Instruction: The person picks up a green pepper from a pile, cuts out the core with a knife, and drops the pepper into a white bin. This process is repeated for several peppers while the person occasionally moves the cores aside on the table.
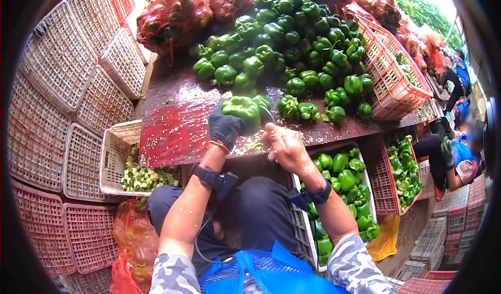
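In a dark knit glove, my left hand (224, 122) grips a large green bell pepper (242, 110) just above the tabletop. My bare right hand (286, 145) is closed close to the pepper's right side, fingers curled toward me. What those fingers hold I cannot tell. Behind both hands rises a big pile of green bell peppers (282, 38). Pale seeds are scattered over the dark red table (175, 121) around my hands.
A white crate (107, 161) of pepper scraps stands left. By my right arm is a crate of peppers (344, 181), with a red crate (383, 189) beyond it. An orange crate (381, 74) rests on the table. Stacked crates (57, 54) line the left; another person (462, 155) sits right.
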The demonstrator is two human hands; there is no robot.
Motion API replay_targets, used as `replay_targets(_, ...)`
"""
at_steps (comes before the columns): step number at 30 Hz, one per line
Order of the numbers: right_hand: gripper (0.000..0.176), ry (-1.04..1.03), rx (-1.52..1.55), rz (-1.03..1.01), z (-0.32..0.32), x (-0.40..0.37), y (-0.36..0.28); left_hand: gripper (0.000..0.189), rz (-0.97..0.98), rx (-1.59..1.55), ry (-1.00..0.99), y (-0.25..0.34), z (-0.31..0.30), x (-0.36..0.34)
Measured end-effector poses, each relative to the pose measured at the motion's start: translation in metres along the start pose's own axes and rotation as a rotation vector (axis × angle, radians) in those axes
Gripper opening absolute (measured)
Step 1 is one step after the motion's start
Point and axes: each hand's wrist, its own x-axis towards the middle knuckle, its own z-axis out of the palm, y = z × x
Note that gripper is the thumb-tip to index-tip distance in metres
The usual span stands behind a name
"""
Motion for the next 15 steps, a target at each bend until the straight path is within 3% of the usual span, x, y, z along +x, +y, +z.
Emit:
replay_targets(4, 0.058, -0.027, -0.13, -0.084, 0.008, 0.01, -0.001, 0.027, -0.009, 0.151, 0.036, 0.021, 0.015, -0.01)
replay_targets(6, 0.059, -0.037, -0.141, -0.07, 0.008, 0.012, -0.002, 0.017, 0.08, 0.244, 0.121, 0.019, 0.018, -0.01)
replay_targets(10, 0.06, -0.014, -0.177, -0.121, 0.016, 0.013, 0.005, 0.017, 0.018, 0.177, 0.101, 0.024, 0.014, -0.01)
replay_targets(11, 0.059, 0.03, -0.229, -0.213, 0.019, 0.012, 0.009, 0.017, 0.019, 0.176, 0.104, 0.023, 0.013, -0.009)
replay_targets(13, 0.059, 0.108, -0.336, -0.34, 0.024, 0.013, 0.019, 0.016, 0.122, 0.282, 0.053, 0.006, 0.008, -0.006)
replay_targets(15, 0.055, 0.092, -0.332, -0.338, 0.024, 0.012, 0.022, 0.015, 0.207, 0.371, 0.052, -0.005, 0.006, -0.003)
